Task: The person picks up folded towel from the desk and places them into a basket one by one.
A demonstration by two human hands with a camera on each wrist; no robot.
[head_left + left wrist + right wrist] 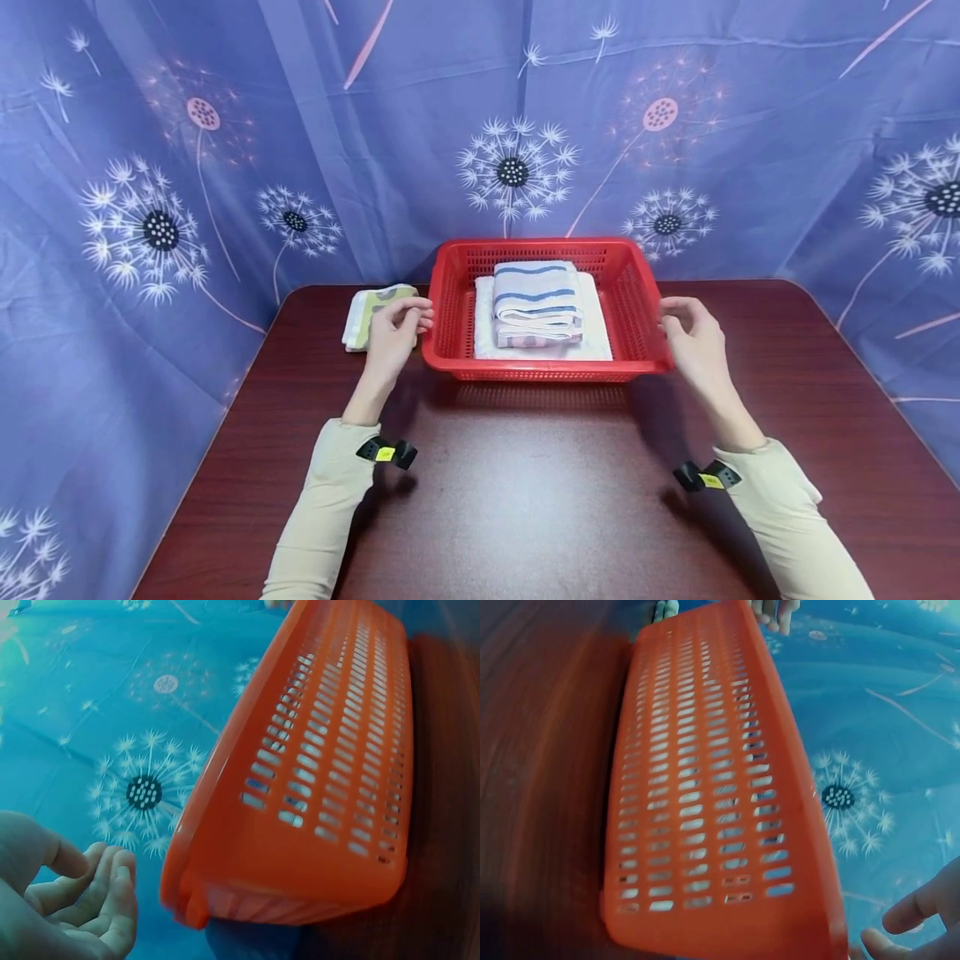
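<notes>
A red plastic basket (pixel 551 367) with slotted walls stands towards the back of the table. Inside it, a folded white towel with blue stripes (pixel 534 287) tops a small stack of folded cloths over a larger white towel (pixel 600 333). Beside the basket's left end is my left hand (pixel 396 329), fingers loosely bent; the left wrist view shows a gap between it and the rim (pixel 225 742). My right hand (pixel 693 337) is at the opposite end, fingertips right by the rim, thumb and fingers apart in the right wrist view. Neither hand grips anything.
A folded green and white cloth (pixel 360 321) lies on the dark red wooden table (pixel 517 483), left of the basket and partly behind my left hand. A blue curtain (pixel 420 150) with dandelion prints hangs close behind the basket and along both sides.
</notes>
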